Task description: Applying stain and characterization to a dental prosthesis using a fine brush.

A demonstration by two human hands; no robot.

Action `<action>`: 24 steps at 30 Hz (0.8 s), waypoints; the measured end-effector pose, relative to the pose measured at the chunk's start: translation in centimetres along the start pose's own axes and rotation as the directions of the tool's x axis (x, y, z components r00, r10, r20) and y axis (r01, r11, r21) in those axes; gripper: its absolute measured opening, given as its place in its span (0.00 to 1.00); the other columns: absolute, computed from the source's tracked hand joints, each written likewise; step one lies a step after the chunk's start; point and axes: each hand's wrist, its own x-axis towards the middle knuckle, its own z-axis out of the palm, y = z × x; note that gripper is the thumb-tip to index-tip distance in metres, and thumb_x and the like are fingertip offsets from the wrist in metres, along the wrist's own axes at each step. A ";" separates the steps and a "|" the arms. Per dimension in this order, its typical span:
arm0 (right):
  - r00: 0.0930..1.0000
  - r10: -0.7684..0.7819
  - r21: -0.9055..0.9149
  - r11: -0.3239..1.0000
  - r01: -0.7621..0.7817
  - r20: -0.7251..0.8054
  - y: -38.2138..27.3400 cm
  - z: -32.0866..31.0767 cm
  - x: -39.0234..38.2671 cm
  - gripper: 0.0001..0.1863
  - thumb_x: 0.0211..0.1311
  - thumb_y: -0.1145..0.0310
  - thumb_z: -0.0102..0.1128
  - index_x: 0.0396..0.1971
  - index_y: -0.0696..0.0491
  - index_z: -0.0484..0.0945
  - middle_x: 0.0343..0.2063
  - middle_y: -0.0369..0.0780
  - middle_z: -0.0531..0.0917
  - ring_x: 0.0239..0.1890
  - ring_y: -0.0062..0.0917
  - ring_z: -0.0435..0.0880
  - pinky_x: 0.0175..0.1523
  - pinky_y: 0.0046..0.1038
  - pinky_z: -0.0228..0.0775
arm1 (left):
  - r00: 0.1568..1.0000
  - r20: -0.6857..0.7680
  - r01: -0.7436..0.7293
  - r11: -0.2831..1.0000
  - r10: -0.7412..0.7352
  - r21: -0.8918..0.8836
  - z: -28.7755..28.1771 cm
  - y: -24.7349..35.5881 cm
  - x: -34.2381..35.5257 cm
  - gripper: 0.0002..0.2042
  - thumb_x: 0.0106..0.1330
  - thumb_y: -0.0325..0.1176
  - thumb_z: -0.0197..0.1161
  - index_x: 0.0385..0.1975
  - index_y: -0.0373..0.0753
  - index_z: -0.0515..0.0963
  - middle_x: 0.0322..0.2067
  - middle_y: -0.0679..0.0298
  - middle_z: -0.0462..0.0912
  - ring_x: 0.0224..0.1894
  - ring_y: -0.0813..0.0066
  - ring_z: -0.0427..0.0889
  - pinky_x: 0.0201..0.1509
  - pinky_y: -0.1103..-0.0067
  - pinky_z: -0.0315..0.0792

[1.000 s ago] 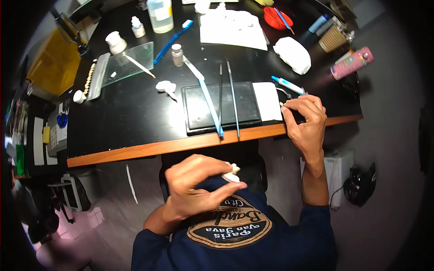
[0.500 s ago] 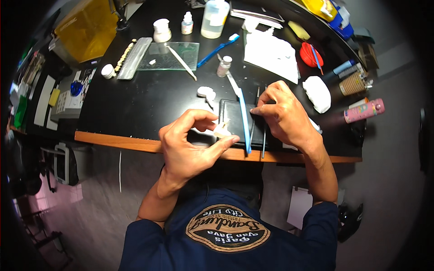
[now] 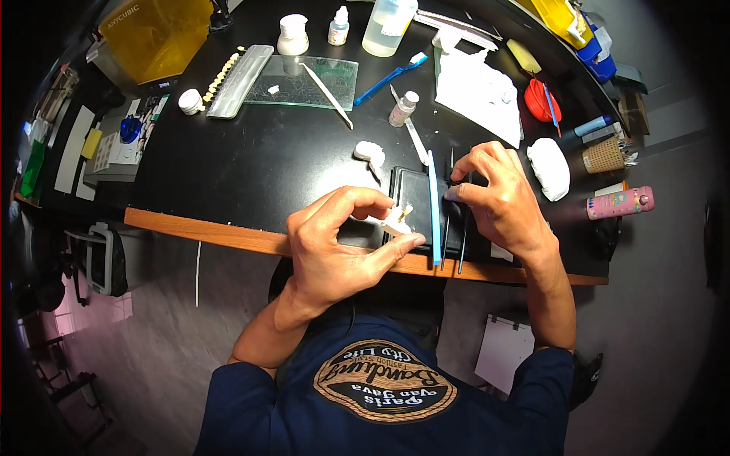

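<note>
My left hand (image 3: 338,243) pinches a small cream-white toothed piece, like a dental model (image 3: 397,220), between thumb and fingers above the desk's front edge. To its right, my right hand (image 3: 502,194) has thumb and index finger closed on a thin dark instrument (image 3: 445,228). That instrument lies over a flat black case (image 3: 411,186), and the fingers cover part of it. Beside it lies a second thin rod (image 3: 462,247). Between my hands runs a blue-handled knife-like tool (image 3: 434,213), its pale blade pointing away. A white lumpy piece (image 3: 370,152) rests behind the case.
Farther back are a small capped vial (image 3: 404,109), a blue toothbrush (image 3: 391,78), a glass slab (image 3: 304,83) with a white stick (image 3: 327,95), and several bottles. White tissue (image 3: 479,91), a wad (image 3: 549,169) and a pink bottle (image 3: 620,203) lie to the right.
The view has shifted, so the desk and its things sit farther right in the picture. Both hands keep nearly the same grips and places over the desk.
</note>
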 end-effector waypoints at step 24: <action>0.832 0.300 0.616 0.785 0.063 -0.467 -4.9 1.0 -2.9 0.12 0.57 0.88 0.68 0.40 0.59 0.81 0.35 0.47 0.82 0.37 0.27 0.84 0.38 0.26 0.81 | 0.999 0.002 0.033 0.999 -0.033 -0.004 0.2 -0.2 -0.1 0.22 0.40 0.32 0.88 0.34 0.35 0.82 0.28 0.63 0.86 0.30 0.79 0.85 0.36 0.82 0.79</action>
